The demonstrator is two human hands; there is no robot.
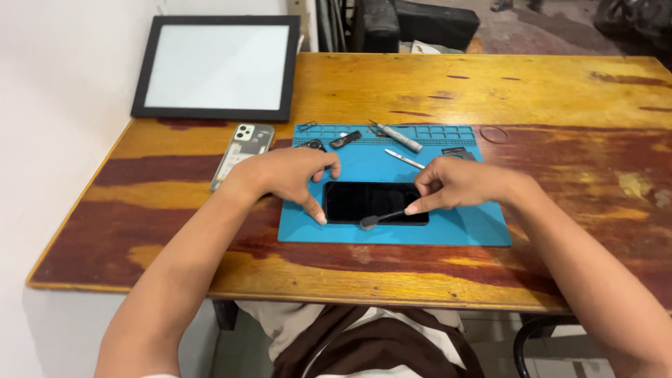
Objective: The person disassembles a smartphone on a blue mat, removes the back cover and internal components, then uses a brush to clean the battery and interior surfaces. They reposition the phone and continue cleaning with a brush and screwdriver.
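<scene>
The black phone (pixel 376 202) lies face up on the blue repair mat (pixel 462 231), near the desk's (pixel 546 84) front edge, its long axis running left to right. The left hand (pixel 290 175) braces its left end, thumb and forefinger spread against the corners, gripping nothing else. The right hand (pixel 458 183) sits over the right end, fingers pinched on a thin dark-tipped tool (pixel 381 218) whose head rests at the phone's front edge, left of that hand. The phone's right end is hidden beneath the right hand; the tool head's exact kind is hard to make out.
</scene>
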